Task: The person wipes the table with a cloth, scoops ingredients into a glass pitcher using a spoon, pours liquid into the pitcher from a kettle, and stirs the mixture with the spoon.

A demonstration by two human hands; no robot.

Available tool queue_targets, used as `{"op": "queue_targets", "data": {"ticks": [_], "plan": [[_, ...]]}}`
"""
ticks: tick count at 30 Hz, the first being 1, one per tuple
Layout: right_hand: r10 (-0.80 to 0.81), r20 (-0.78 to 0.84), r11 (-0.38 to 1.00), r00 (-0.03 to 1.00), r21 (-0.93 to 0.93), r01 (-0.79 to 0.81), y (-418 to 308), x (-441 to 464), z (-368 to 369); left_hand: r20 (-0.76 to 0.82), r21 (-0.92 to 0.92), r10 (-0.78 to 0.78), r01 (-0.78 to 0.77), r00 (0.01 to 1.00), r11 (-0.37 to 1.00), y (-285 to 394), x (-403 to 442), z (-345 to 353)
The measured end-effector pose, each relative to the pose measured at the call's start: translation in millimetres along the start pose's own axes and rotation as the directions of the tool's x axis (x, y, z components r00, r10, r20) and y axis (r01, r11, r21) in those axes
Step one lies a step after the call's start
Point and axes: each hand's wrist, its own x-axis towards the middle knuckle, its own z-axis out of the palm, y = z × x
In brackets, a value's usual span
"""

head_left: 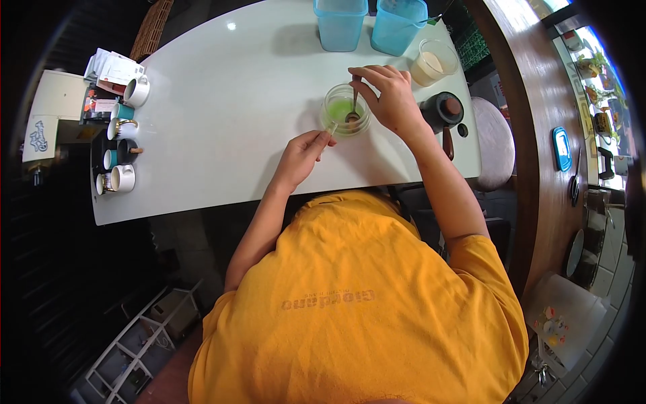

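A clear glass cup (364, 126) with green contents stands on the white table (222, 101). My left hand (304, 156) pinches the cup's handle (331, 128) at its near left side. Above the cup, my right hand (385, 96) grips the top of a metal spoon (354, 101) between thumb and fingers. The spoon's bowl is down inside the cup, over the green contents. Whether it touches the bottom cannot be made out.
Two blue containers (340, 27) (397, 28) stand at the far edge, beside a clear cup (431, 67) of beige contents. A dark pot (441, 111) with a brown handle sits right of my right hand. Several mugs (136, 91) line the left edge.
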Motion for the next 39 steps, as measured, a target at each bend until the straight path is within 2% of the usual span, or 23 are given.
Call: {"op": "queue_targets", "data": {"ticks": [5, 8, 10, 11, 13, 14, 16, 17, 21, 23, 25, 27, 28, 30, 34, 39], "plan": [[-0.006, -0.122, 1.000, 0.993, 0.014, 0.007, -3, -5, -15, 0.013, 0.010, -0.007, 0.006, 1.000, 1.000, 1, 0, -1], [0.226, -0.229, 0.971, 0.947, -0.019, -0.236, -1, -16, -46, 0.018, -0.005, -0.022, 0.022, 1.000, 1.000, 1, 1, -1], [0.400, -0.318, 0.908, 0.860, 0.006, -0.420, 2, -28, -63, 0.026, -0.014, -0.010, 0.010, 1.000, 1.000, -1, 2, -1], [0.399, -0.317, 0.907, 0.860, 0.002, -0.420, 8, -35, -69, 0.028, -0.018, -0.010, 0.010, 1.000, 1.000, -2, 3, -1], [0.416, -0.459, 0.884, 0.785, 0.003, -0.467, 21, -51, -79, 0.042, -0.029, 0.021, -0.019, 0.999, 0.999, -3, 3, -2], [0.418, -0.462, 0.882, 0.782, 0.000, -0.471, 26, -59, -83, 0.049, -0.030, 0.021, -0.019, 0.999, 0.999, -4, 4, -2], [0.491, -0.479, 0.785, 0.728, -0.120, -0.608, 34, -75, -88, 0.037, -0.056, 0.010, -0.008, 0.999, 0.998, -3, 5, -3], [0.538, -0.466, 0.750, 0.702, -0.116, -0.652, 39, -81, -88, 0.040, -0.056, 0.015, -0.013, 0.999, 0.998, -3, 6, -3], [0.595, -0.432, 0.747, 0.678, -0.014, -0.665, 54, -63, -83, 0.024, -0.056, -0.022, 0.023, 0.999, 0.998, 2, 5, -5], [0.430, -0.516, 0.851, 0.741, -0.041, -0.523, 64, -28, -80, 0.027, -0.058, -0.039, 0.041, 0.999, 0.997, 4, 5, -5], [0.437, -0.508, 0.874, 0.743, 0.045, -0.484, 64, 11, -80, 0.041, -0.029, -0.017, 0.018, 0.999, 0.999, 1, 7, -7], [0.385, -0.476, 0.904, 0.791, 0.023, -0.427, 68, 42, -75, 0.034, -0.025, -0.016, 0.017, 0.999, 1.000, 0, 6, -6], [0.458, -0.426, 0.875, 0.780, 0.062, -0.480, 72, 54, -69, 0.022, -0.024, -0.021, 0.021, 1.000, 0.999, 1, 6, -5], [0.436, -0.417, 0.877, 0.797, 0.000, -0.480, 81, 69, -58, 0.018, -0.009, -0.028, 0.028, 0.999, 1.000, 3, 4, -4], [0.461, -0.442, 0.868, 0.770, 0.044, -0.494, 82, 89, -47, 0.010, 0.011, -0.047, 0.047, 0.999, 0.999, 2, 4, -4], [0.458, -0.410, 0.842, 0.789, -0.084, -0.532, 95, 105, -38, 0.008, -0.001, -0.032, 0.032, 0.999, 0.999, 5, 3, -4]]}}
